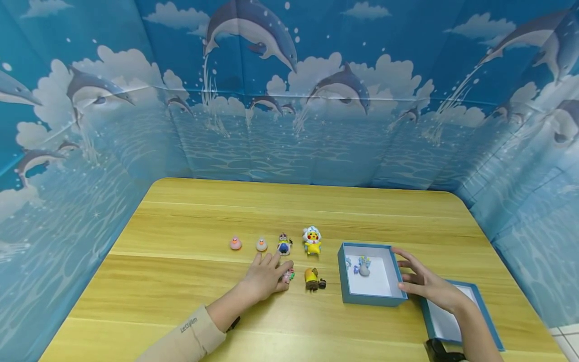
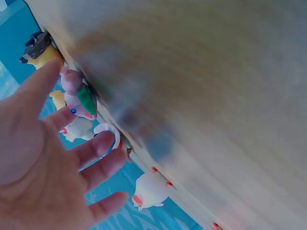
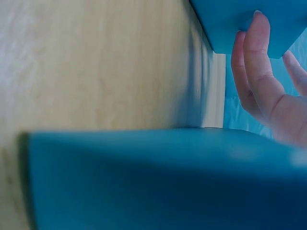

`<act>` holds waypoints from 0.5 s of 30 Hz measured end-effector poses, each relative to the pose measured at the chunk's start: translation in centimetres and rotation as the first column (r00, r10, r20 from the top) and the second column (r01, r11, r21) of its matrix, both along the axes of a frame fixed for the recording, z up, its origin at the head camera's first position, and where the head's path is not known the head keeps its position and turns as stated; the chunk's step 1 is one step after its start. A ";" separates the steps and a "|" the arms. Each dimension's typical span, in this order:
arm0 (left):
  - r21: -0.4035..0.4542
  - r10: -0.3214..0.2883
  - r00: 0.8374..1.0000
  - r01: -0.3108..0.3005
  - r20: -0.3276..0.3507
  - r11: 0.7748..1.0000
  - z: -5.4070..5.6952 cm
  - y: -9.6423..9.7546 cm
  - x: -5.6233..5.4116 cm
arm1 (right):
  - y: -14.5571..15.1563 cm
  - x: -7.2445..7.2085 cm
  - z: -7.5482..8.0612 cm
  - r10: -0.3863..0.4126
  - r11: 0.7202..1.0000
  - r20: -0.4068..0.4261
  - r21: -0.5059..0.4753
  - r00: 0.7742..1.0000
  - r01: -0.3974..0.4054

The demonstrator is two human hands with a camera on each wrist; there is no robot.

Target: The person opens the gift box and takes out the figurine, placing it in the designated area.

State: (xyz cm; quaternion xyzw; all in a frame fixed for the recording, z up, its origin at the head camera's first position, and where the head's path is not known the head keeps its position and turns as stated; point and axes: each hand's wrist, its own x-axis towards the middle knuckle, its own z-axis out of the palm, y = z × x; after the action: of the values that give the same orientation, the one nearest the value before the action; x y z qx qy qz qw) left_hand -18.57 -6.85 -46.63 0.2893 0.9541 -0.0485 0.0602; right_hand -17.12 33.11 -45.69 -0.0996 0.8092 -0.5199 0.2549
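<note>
My left hand (image 1: 264, 276) reaches low over the table with its fingers spread. Its thumb and index finger lie either side of a small pink figurine with a green part (image 2: 79, 93), which stands on the wood. My right hand (image 1: 436, 289) rests its fingertips and thumb against the right side of a blue box (image 1: 375, 300), at the rim. Inside that white-lined box lie a grey and light-blue figurine (image 1: 364, 269) and small blue pieces. Just beyond my left fingers stand a figurine in blue (image 1: 283, 245) and a whitish toy duck (image 1: 261, 245).
A pink toy duck (image 1: 235, 244) sits farthest left. Right of my left hand are a Pikachu figurine in a white hood (image 1: 312, 241) and a yellow-and-brown figurine (image 1: 311, 278) beside a small dark piece (image 1: 322, 283). A blue lid or tray (image 1: 490, 322) lies under my right forearm.
</note>
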 end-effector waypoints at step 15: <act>0.147 -0.102 0.980 0.128 -0.174 0.981 3.1 1.9 -0.6 | -0.1 0.1 0.2 0.003 1.000 -0.010 -0.003 1.000 -0.003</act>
State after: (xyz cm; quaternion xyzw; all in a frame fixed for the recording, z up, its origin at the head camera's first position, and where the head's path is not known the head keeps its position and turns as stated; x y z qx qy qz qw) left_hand -19.20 -4.94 -43.53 0.3428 0.9383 -0.0005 -0.0451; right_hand -17.03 33.03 -45.49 -0.1037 0.8096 -0.5201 0.2517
